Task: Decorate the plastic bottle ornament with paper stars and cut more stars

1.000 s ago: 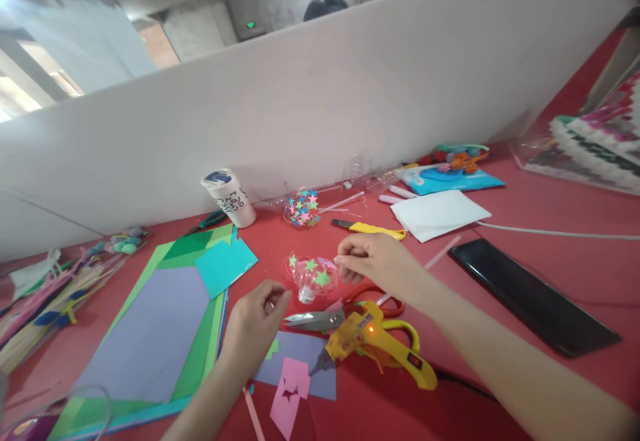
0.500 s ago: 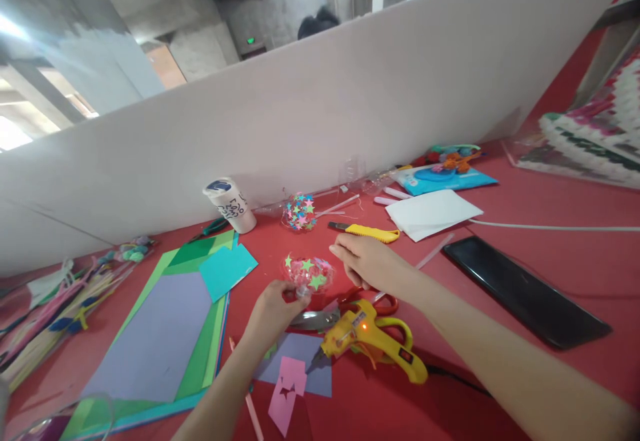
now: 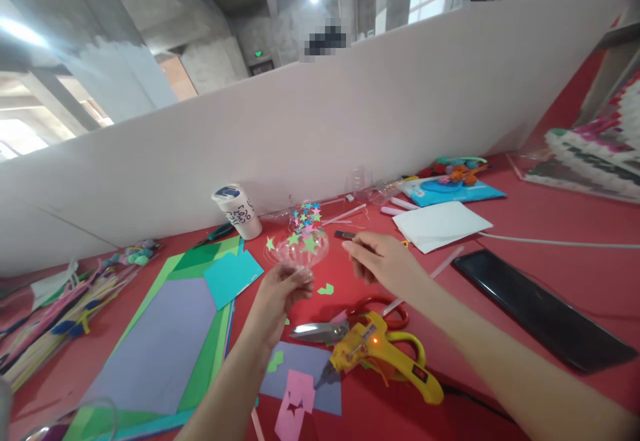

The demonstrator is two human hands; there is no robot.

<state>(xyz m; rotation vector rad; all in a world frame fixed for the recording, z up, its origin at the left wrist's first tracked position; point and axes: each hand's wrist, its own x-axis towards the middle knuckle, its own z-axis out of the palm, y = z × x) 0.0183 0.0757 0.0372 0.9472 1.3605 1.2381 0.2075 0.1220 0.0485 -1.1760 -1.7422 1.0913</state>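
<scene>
Pipe cleaners: heaped far out to the left of the glue gun, nobody touching them.
Coloured paper sheets: fanned flat on the red table, left of the glue gun.
Paper cup: upright by the white partition, up and left of the glue gun.
Left hand: lifted off the table just left of the glue gun, fingers closed firmly round the underside of the clear ball.
Clear ball: held in the air, up and left of the glue gun. A few paper stars are stuck on and plenty of plastic is bare, so I judge the covering barely begun.
Star-covered ball: beyond the glue gun by the partition, thick with stars, looks finished.
Pink paper: low and left of the glue gun, with a star-shaped hole cut out.
Scissors: just left of the glue gun's nozzle.
Right hand: directly above the glue gun, near the ball but apart from it, fingers loosely curled. Whether it pinches a star, I cannot tell.
Glue gun: lying on the table, lamp glowing orange, unheld.
</scene>
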